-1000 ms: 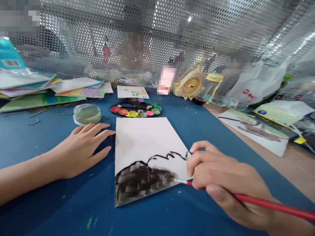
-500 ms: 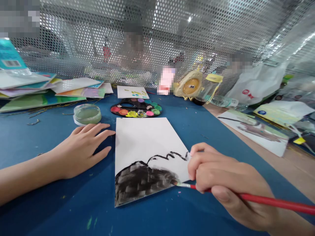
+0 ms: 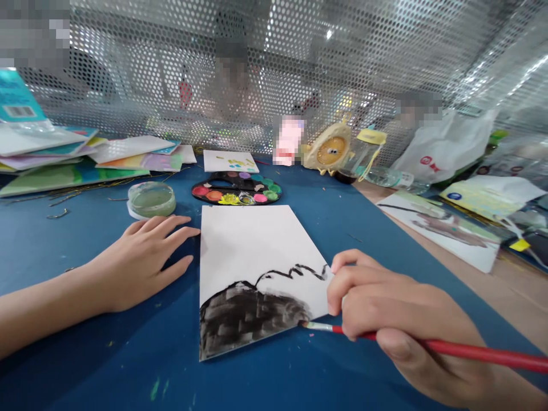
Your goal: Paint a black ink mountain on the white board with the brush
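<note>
A white painting board [image 3: 252, 240] lies on the blue table in front of me, with a dark painted mound across its lower part and a wavy black line running to its right edge. My right hand [image 3: 394, 319] is closed around a red paintbrush [image 3: 454, 349], whose bristle tip touches the board's lower right edge. Flat on the table, my left hand [image 3: 149, 257] has its fingers spread, one fingertip at the board's left edge. Behind that hand is a clear round tub [image 3: 152, 200] of greenish water. A black paint palette [image 3: 237, 188] with several colours sits just beyond the board.
Several painted boards [image 3: 124, 151] are stacked at the left back. A yellow fan [image 3: 329, 149], a bottle with a yellow lid [image 3: 369, 151] and a white plastic bag [image 3: 445, 148] stand at the right back. Another painting [image 3: 440, 228] lies at right. A perforated metal screen [image 3: 154, 68] rises behind.
The brush tip has slid slightly down and left to the board's lower edge, my right hand tilting a little with it. My left hand stays where it was.
</note>
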`<state>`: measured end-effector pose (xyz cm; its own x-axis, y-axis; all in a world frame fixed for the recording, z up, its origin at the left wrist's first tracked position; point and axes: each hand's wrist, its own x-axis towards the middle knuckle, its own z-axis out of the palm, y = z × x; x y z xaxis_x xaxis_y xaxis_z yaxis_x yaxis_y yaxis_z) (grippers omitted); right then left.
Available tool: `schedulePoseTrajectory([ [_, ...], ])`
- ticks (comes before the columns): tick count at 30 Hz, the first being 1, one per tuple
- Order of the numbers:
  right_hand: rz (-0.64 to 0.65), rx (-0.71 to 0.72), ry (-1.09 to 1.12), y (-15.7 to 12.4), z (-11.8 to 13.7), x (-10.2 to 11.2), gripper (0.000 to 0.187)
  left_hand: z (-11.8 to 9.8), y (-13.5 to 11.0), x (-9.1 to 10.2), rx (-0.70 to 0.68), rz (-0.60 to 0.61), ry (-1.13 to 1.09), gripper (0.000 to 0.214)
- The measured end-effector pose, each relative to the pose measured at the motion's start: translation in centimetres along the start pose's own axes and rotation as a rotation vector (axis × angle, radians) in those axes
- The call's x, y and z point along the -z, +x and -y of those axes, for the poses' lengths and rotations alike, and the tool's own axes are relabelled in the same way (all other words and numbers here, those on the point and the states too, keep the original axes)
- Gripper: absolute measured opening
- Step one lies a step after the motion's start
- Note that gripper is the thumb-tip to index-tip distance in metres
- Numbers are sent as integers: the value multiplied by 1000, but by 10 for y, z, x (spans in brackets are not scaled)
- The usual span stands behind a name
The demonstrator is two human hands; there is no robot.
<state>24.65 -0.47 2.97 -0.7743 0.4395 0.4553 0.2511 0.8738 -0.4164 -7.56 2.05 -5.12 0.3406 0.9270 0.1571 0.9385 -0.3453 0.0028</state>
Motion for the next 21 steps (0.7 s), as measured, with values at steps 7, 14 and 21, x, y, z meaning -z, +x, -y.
schedulePoseTrajectory([
  [7,-15,-13,34,-3,-3,-1,41,0,-1,0,-1,6,-6,49],
  [14,-17,4,13,-1,-2,0,41,-2,-1,1,11,-11,-10,49],
  [21,-18,-13,30,-4,-3,-1,40,-2,0,0,7,-23,-22,48],
])
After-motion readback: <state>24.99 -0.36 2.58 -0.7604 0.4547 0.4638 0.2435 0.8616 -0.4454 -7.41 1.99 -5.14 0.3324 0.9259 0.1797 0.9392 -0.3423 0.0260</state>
